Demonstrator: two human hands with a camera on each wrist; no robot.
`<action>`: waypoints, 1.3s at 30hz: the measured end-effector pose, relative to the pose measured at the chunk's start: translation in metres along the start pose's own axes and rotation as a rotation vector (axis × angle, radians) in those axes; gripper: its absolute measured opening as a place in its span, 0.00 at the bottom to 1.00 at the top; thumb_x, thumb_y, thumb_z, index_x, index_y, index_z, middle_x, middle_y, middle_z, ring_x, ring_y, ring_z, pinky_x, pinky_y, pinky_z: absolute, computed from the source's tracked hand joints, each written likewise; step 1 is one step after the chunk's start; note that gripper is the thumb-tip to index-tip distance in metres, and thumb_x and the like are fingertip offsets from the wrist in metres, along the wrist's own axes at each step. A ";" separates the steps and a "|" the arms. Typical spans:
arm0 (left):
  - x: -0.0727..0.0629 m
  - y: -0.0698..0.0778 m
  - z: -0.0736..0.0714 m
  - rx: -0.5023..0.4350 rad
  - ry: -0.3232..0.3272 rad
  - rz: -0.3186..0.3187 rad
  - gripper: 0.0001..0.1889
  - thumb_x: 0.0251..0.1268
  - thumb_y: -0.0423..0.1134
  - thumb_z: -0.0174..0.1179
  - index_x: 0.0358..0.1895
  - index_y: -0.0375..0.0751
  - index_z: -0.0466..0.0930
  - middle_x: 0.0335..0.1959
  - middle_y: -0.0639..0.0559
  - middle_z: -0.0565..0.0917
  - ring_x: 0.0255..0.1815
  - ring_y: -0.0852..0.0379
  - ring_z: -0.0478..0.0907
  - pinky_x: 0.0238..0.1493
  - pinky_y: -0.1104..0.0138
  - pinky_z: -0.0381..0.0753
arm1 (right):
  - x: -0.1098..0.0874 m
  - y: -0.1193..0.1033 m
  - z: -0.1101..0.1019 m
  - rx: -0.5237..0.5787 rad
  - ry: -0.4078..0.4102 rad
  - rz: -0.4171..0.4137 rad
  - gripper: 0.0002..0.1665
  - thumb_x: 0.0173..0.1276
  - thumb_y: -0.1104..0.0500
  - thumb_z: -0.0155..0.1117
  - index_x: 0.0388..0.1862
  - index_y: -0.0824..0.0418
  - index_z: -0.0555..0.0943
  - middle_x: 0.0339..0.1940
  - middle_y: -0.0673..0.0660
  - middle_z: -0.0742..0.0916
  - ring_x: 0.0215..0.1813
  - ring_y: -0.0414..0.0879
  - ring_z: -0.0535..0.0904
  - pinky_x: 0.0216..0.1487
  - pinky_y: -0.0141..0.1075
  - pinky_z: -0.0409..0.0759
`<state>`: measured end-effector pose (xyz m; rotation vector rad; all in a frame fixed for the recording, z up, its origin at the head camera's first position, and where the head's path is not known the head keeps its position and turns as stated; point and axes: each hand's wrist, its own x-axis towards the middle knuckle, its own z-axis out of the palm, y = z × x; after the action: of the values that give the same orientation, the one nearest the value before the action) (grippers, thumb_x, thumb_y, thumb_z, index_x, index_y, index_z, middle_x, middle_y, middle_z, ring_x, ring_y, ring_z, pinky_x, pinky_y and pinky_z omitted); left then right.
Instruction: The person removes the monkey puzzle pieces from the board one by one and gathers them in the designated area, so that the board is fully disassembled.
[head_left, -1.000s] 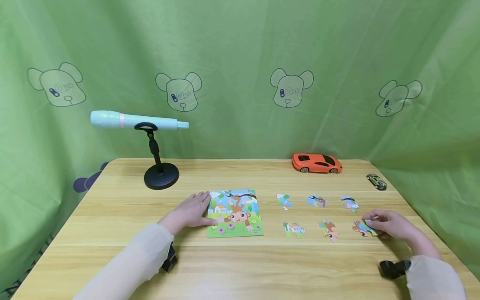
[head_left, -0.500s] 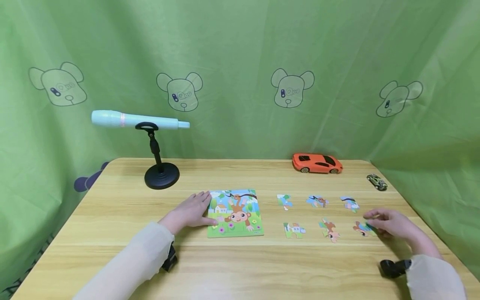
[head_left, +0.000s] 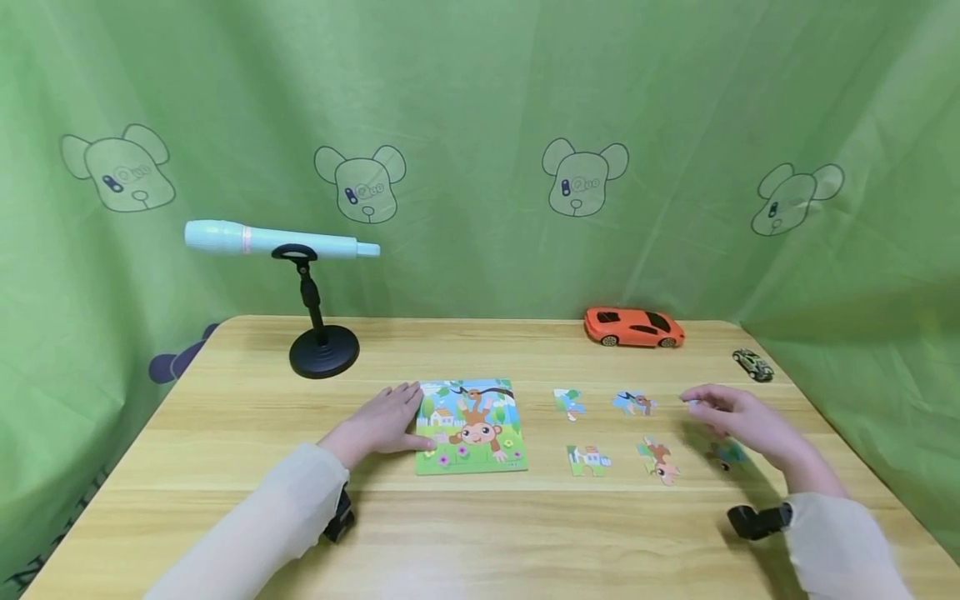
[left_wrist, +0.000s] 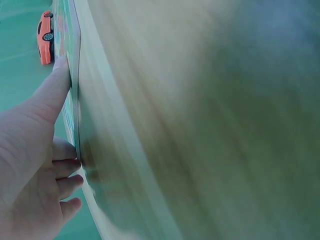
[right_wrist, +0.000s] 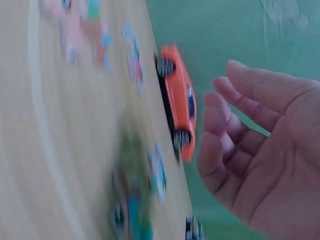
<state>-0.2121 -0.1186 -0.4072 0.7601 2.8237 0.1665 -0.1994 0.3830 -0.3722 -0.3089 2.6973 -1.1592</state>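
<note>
My left hand (head_left: pixel 386 421) lies at the left edge of a square monkey puzzle board (head_left: pixel 491 457), its thumb on the picture and its other fingers along the edge. To the right, my right hand (head_left: pixel 746 423) is over the table with fingers loosely bent and nothing between them in the right wrist view. Its fingertips overlap the top right puzzle piece, mostly hidden in the head view. Below the hand, a monkey-face piece (head_left: pixel 727 454) lies in its shadow. Other loose pieces are a house piece (head_left: pixel 588 461), a monkey piece (head_left: pixel 660 462), a branch piece (head_left: pixel 634 402) and a corner piece (head_left: pixel 570 403).
An orange toy car (head_left: pixel 633 327) stands at the table's back edge, with a small camouflage toy car (head_left: pixel 753 364) to its right. At the back left, a light blue microphone (head_left: pixel 300 242) rests on a black stand (head_left: pixel 324 352). A green curtain (head_left: pixel 480 275) hangs behind.
My right hand has let go of the monkey-face piece and moved up and left to the top right piece. The left hand and board have stayed in place.
</note>
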 end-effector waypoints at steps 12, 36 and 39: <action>-0.002 0.003 0.002 0.021 0.010 -0.001 0.46 0.60 0.64 0.51 0.68 0.27 0.55 0.69 0.35 0.54 0.70 0.41 0.49 0.67 0.53 0.49 | 0.043 -0.061 0.060 0.101 -0.131 -0.150 0.21 0.68 0.54 0.57 0.54 0.68 0.73 0.40 0.68 0.78 0.39 0.59 0.75 0.37 0.46 0.79; -0.019 0.005 0.000 -0.087 0.008 0.075 0.49 0.55 0.65 0.55 0.69 0.29 0.53 0.70 0.37 0.52 0.70 0.41 0.47 0.67 0.52 0.48 | 0.089 -0.159 0.196 -0.053 -0.414 -0.465 0.14 0.64 0.64 0.61 0.48 0.67 0.77 0.27 0.49 0.79 0.27 0.42 0.76 0.30 0.32 0.77; -0.022 0.006 0.000 -0.082 -0.006 0.074 0.52 0.53 0.66 0.56 0.69 0.29 0.52 0.71 0.37 0.51 0.70 0.40 0.47 0.67 0.52 0.48 | 0.091 -0.165 0.206 -0.095 -0.419 -0.465 0.16 0.63 0.65 0.62 0.50 0.67 0.75 0.27 0.48 0.79 0.27 0.40 0.75 0.31 0.31 0.77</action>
<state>-0.1902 -0.1246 -0.4024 0.8453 2.7653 0.2897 -0.2157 0.1052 -0.3990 -1.1056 2.3683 -0.9283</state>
